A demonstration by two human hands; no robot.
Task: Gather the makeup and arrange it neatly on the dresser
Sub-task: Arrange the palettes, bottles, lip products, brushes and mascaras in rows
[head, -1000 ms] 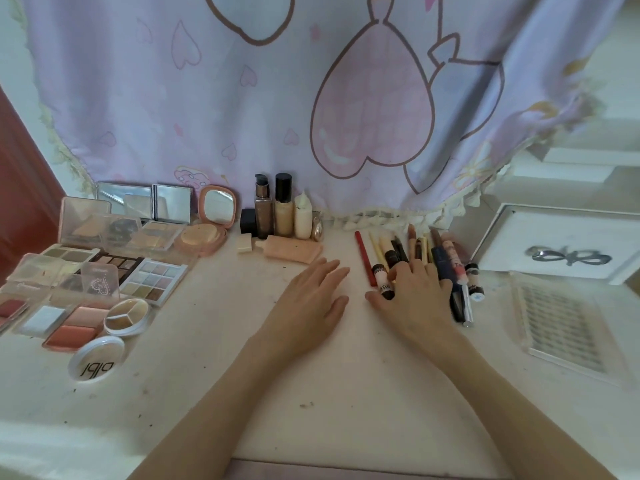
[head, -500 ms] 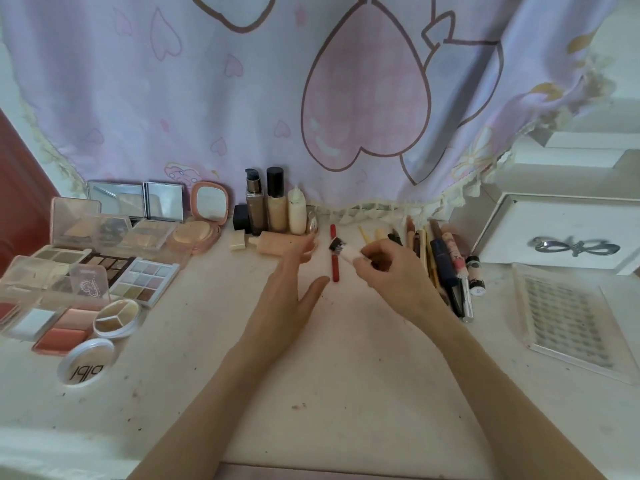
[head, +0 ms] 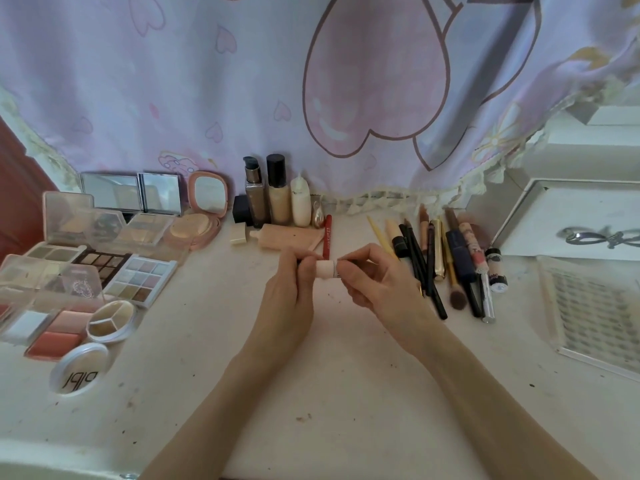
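Both my hands on one small tube above the dresser

My left hand [head: 287,289] and right hand [head: 377,285] pinch opposite ends of a short pale pink cosmetic tube [head: 327,269] over the white dresser top [head: 329,393]; a slim red lip pencil [head: 327,236] lies at twelve o'clock.

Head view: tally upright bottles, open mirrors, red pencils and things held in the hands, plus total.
upright bottles: 3
mirrors: 3
red pencil: 1
small tube, pinched between left hand and right hand: 1
Total: 8
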